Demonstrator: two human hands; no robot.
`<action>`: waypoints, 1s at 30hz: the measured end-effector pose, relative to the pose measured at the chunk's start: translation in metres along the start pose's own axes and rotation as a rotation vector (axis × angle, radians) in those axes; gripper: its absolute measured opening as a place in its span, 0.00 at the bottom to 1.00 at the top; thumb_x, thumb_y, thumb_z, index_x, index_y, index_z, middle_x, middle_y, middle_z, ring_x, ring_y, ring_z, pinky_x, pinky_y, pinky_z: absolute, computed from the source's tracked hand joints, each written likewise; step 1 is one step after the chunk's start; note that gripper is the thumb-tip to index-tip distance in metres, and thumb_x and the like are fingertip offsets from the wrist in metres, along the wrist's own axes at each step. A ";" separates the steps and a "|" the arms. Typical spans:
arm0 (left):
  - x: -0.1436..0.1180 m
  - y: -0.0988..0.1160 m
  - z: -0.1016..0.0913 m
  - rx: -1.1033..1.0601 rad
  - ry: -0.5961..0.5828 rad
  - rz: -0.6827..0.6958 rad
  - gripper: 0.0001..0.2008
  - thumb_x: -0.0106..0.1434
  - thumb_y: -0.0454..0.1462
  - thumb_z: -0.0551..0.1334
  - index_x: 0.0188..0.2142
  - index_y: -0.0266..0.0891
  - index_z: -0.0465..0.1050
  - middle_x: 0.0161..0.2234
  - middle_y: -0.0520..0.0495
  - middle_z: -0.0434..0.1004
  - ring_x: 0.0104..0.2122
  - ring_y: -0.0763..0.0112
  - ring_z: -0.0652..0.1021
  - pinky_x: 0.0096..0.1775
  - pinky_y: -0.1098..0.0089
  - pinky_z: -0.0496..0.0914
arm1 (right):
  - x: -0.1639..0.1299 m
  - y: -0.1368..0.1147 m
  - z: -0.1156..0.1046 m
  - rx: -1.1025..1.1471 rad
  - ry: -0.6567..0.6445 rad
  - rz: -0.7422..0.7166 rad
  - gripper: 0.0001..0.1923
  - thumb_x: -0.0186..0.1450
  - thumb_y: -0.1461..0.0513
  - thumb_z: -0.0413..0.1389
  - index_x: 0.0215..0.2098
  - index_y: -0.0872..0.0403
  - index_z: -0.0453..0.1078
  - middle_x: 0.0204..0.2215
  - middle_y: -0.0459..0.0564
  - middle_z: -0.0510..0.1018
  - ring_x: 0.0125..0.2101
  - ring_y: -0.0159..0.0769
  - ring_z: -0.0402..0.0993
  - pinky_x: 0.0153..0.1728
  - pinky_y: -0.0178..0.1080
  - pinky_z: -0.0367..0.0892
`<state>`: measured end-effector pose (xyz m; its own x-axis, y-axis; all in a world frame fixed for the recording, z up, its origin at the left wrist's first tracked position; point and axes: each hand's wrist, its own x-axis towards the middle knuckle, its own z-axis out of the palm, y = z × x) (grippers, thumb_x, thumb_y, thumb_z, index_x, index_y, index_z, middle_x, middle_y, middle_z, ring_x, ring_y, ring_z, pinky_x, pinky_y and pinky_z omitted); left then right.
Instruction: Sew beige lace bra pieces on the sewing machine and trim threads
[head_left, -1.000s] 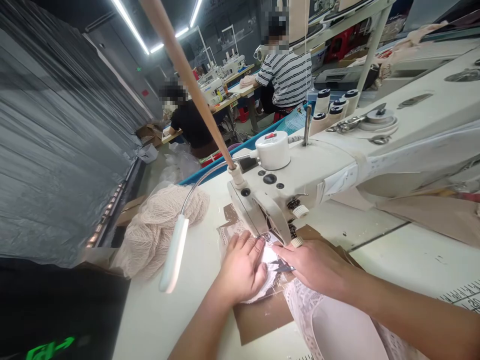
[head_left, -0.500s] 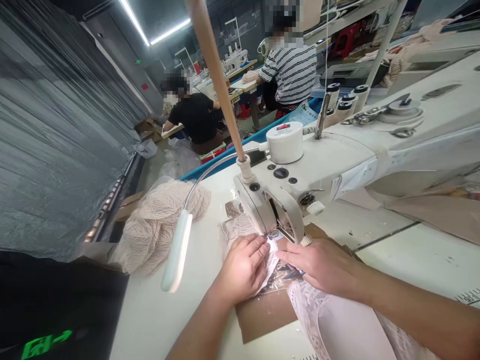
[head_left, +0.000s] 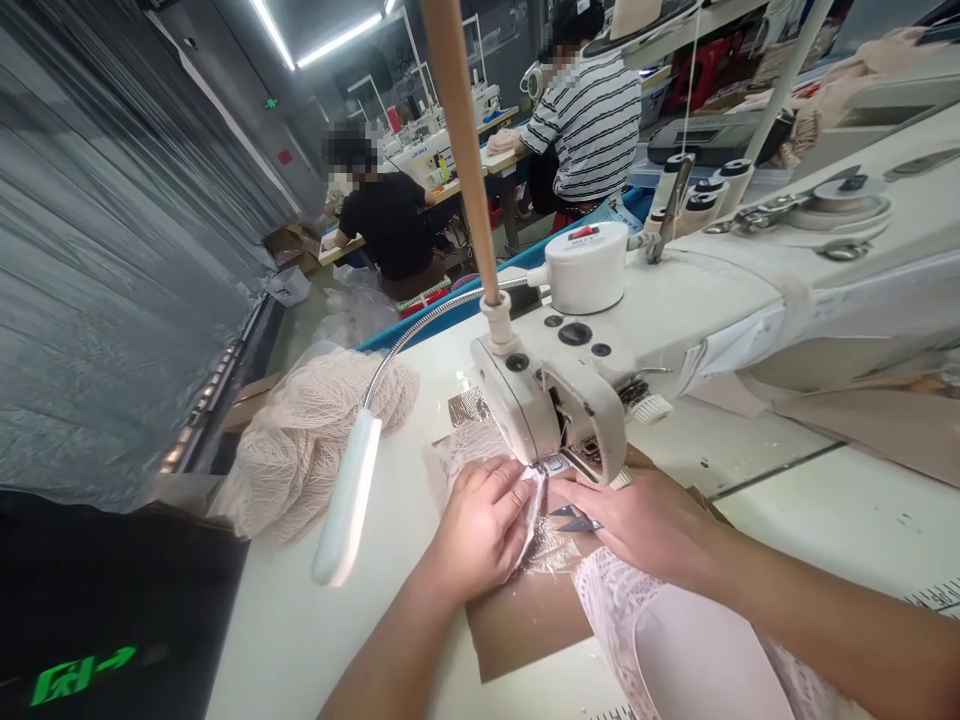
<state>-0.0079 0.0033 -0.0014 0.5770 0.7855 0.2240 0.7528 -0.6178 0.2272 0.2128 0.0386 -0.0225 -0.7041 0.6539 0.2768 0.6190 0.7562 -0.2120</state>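
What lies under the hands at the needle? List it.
Under the left hand and right hand lies white lace fabric on a brown sheet with clear film. The fabric beneath the palms and presser foot is covered.

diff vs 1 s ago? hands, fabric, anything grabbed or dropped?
Little changed. The left hand curled slightly, its fingertips bunching the white lace fabric closer to the presser foot. The right hand stays flat on the lace by the foot. Most of the apparent shift is the camera moving. Nothing picked up or let go. Sewing machine, lamp and the beige mesh pile are unmoved.
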 end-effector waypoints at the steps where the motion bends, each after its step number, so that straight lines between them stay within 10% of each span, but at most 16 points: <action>1: 0.000 0.001 -0.001 -0.007 -0.002 0.019 0.17 0.64 0.35 0.54 0.51 0.34 0.69 0.49 0.35 0.71 0.48 0.52 0.71 0.48 0.52 0.65 | 0.000 0.001 -0.001 0.011 0.005 0.012 0.18 0.57 0.68 0.54 0.44 0.50 0.72 0.30 0.47 0.78 0.25 0.35 0.70 0.25 0.35 0.56; 30: 0.001 0.012 0.000 0.000 -0.052 0.027 0.19 0.65 0.39 0.53 0.53 0.33 0.68 0.52 0.38 0.72 0.46 0.54 0.71 0.48 0.52 0.67 | 0.001 -0.003 0.003 -0.024 0.013 -0.014 0.22 0.54 0.71 0.52 0.46 0.52 0.72 0.36 0.50 0.78 0.30 0.37 0.71 0.26 0.36 0.57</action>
<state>0.0018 -0.0034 0.0018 0.6130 0.7692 0.1805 0.7366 -0.6390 0.2217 0.2089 0.0367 -0.0241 -0.7080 0.6430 0.2921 0.6175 0.7643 -0.1858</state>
